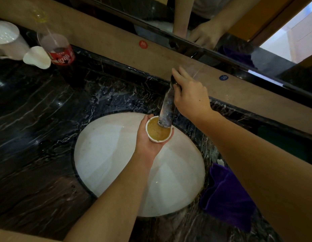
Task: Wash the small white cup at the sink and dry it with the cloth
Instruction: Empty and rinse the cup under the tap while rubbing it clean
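My left hand (146,137) cups a small white cup (157,139) from below, over the far side of the white sink basin (108,154). The cup is upright and full of yellowish, bubbly liquid. The chrome faucet spout (166,109) ends right over the cup's rim. My right hand (190,96) rests on top of the faucet at its handle, fingers curled around it. A purple cloth (226,194) lies crumpled on the counter just right of the basin.
The black marble counter (38,123) surrounds the basin. At the far left stand a white mug (6,39), a white paper cup (37,57) on its side and a clear bottle with a red label (59,49). A mirror runs along the back wall.
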